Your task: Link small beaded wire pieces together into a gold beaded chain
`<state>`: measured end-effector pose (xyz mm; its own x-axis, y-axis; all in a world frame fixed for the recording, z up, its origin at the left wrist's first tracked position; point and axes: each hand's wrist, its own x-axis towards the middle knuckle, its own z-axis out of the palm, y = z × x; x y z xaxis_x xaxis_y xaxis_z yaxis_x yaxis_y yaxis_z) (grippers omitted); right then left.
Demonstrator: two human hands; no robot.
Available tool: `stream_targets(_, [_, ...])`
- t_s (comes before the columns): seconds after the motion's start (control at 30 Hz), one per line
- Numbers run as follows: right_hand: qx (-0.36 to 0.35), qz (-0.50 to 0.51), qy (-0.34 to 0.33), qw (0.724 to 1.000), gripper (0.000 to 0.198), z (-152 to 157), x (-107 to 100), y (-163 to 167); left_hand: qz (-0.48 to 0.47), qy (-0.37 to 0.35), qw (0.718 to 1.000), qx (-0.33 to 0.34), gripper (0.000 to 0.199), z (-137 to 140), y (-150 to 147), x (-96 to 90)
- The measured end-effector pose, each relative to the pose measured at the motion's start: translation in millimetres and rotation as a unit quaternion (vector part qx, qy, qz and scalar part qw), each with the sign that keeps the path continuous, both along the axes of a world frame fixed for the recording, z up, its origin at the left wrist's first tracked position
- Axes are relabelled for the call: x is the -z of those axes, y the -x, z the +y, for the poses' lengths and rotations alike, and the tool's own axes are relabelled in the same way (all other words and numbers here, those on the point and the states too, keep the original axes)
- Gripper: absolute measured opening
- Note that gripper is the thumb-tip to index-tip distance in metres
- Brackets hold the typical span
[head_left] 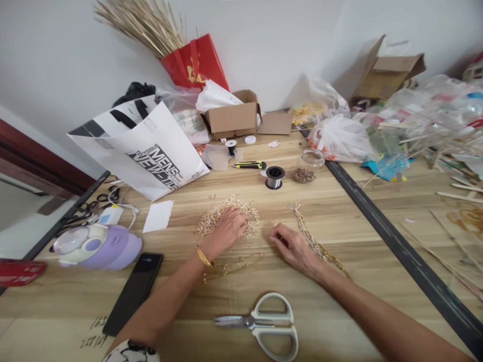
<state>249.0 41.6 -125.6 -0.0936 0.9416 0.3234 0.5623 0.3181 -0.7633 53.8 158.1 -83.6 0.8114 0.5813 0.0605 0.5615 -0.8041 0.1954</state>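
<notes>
The left grip (228,226) hides part of the bead pile (207,220).

On my feed, the left hand (228,225) was over the bead pile (212,219), and the beaded strands (308,237) ran along the right side of the right hand (293,247). I saw the scissors (248,322) on the near part of the table (196,296), the phone (133,294) to their left. Farther off, I had the wire spool (274,177) between the cutter (249,165), left, and the jar (316,162), right; the cardboard box (232,118) stood behind the cutter.

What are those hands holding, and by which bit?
Can't tell: the left hand is over the bead pile; the right hand is curled, grip unclear.
</notes>
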Motion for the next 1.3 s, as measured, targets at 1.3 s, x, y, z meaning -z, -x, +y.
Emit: stream_targets(1.3, [0.019, -0.008, -0.074, 0.997, 0.014, -5, -8, 7, -0.138, 0.265, 0.954, -0.033, 0.014, -44, -28, -17.2])
